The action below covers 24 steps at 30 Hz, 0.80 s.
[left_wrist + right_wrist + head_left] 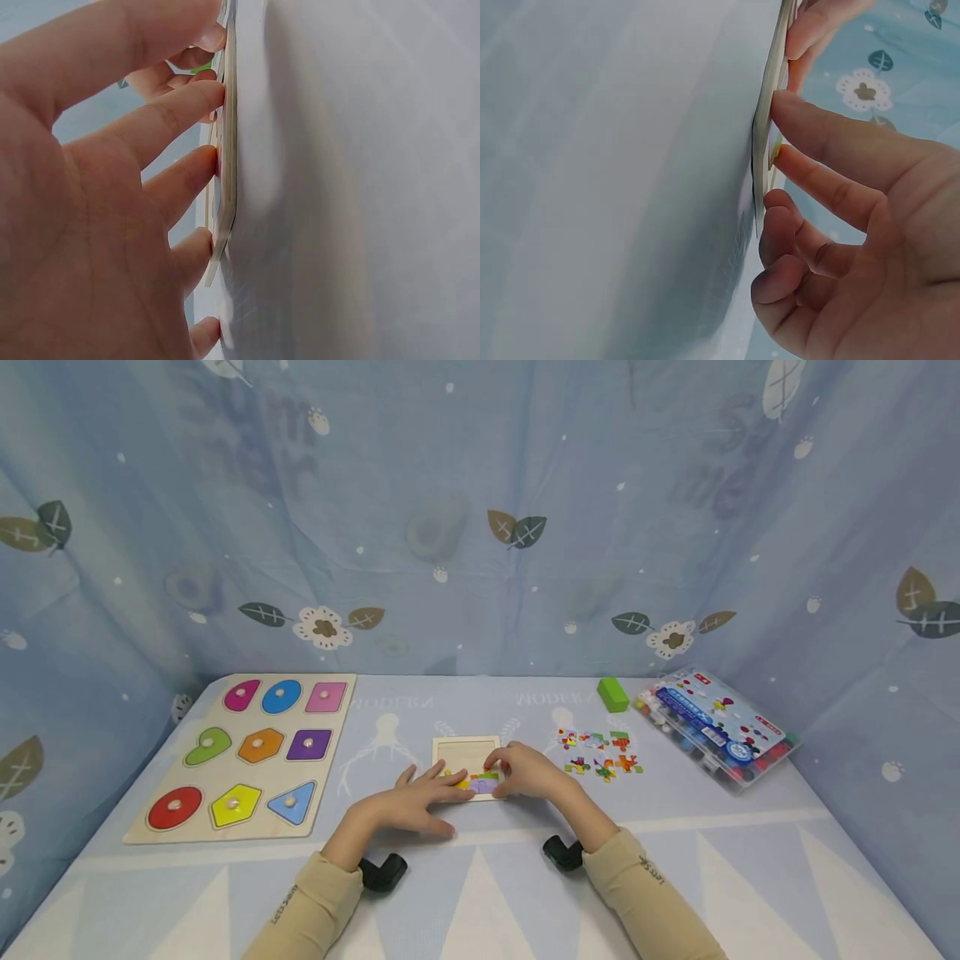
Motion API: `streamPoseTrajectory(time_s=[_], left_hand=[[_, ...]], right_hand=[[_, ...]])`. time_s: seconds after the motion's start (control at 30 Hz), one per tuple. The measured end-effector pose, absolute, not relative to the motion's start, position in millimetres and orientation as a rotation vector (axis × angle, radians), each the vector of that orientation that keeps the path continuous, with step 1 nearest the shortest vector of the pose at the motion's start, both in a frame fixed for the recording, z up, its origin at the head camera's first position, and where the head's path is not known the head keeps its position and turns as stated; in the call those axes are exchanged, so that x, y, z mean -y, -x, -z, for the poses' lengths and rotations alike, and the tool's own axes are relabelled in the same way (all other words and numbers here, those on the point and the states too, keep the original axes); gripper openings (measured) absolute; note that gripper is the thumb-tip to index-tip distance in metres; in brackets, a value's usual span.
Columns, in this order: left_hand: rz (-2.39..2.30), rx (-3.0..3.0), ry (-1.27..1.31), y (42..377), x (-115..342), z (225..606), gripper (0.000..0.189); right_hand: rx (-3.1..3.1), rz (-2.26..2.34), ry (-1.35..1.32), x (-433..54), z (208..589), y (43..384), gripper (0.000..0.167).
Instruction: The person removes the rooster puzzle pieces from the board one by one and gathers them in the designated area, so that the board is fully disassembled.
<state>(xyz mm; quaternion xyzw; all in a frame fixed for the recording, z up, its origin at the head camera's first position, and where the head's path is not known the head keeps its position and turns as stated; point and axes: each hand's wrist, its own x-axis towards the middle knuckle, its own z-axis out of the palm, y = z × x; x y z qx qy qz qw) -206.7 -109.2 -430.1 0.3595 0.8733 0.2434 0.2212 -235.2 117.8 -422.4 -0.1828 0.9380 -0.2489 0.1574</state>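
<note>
A small wooden puzzle tray (467, 748) lies on the table, with a few purple, green and yellow jigsaw pieces (483, 784) along its near side. My left hand (408, 802) reaches over the tray's left part, fingers spread and fairly straight, fingertips touching the pieces. From the right, my right hand (528, 771) pinches a jigsaw piece between thumb and index finger at the tray's near right corner. Its other fingers are curled in the right wrist view, where the tray's edge (763, 142) shows side-on. Fingers partly hide the piece.
Loose jigsaw pieces (603, 767) lie right of the tray. Behind them are a green block (612, 695) and a clear plastic box (716, 727) of coloured parts. On the left lies a wooden shape board (288, 714) with knobbed pieces. A patterned curtain (450, 635) closes off the back.
</note>
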Motion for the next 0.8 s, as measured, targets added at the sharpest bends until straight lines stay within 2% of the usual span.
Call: streamPoseTrajectory(time_s=[0.27, 0.53, 0.8], left_hand=[[-0.653, -2.418, -0.991, 206.4, 109.3, 430.1, 0.059], [-0.636, -2.427, -0.985, 207.3, 109.1, 432.2, 0.059], [-0.637, -2.426, -0.985, 207.9, 109.2, 433.0, 0.060]], right_hand=[[-2.687, 0.747, 0.530, -119.0, 423.7, 234.6, 0.033], [-2.689, 0.968, 0.551, -118.6, 421.3, 233.6, 0.015], [-2.594, 1.196, 0.489, -126.4, 422.6, 234.7, 0.013]])
